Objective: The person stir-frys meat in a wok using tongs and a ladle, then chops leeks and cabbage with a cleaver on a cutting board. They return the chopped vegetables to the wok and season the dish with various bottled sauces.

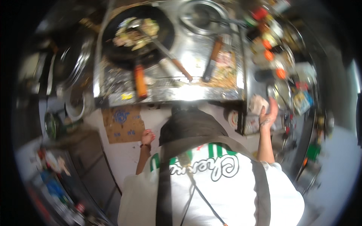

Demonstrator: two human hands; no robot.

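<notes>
My right hand (268,114) is at the right-hand counter, thumb and fingers apart, beside a crumpled whitish cloth (258,104); whether they touch is unclear. Low at my left side hangs my left hand (148,136), its fingers looking loosely curled; blur hides whether anything is in it. On the stove a black wok (109,42) holds chopped food (135,35), and a ladle with a wooden handle (181,69) rests in it. The wok's orange-brown handle (140,82) points towards me. A utensil with a brown and black handle (213,58) lies right of the wok.
A round metal pan or lid (202,17) sits at the back of the steel stove top (186,97). Food scraps (223,76) lie at its right. Bottles with orange caps (268,55) and bowls crowd the right counter. Cardboard (123,124) lies on the floor, left of me.
</notes>
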